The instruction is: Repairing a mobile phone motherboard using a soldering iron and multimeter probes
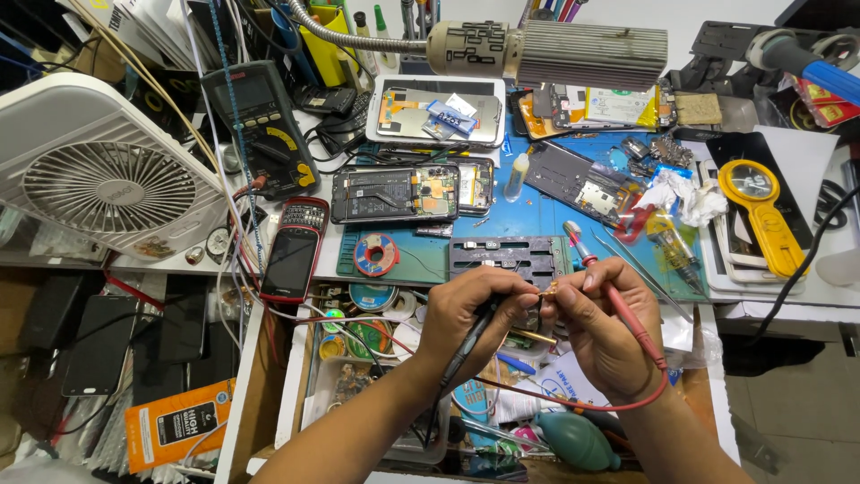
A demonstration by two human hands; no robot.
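Observation:
My left hand grips a black test probe whose lead runs down along my forearm. In my right hand is a red test probe, its red wire looping under my wrist. Both hands meet over an open drawer, and between their fingertips sits a tiny gold-coloured part, touched by both. Which hand carries the part I cannot tell. Beyond the hands, an opened phone lies on the blue work mat, its insides showing.
A multimeter stands at the back left next to a white fan. A red keypad phone, a solder reel, a black metal jig, tweezers, a yellow magnifier and a lamp head crowd the bench. The drawer holds reels and a teal blower.

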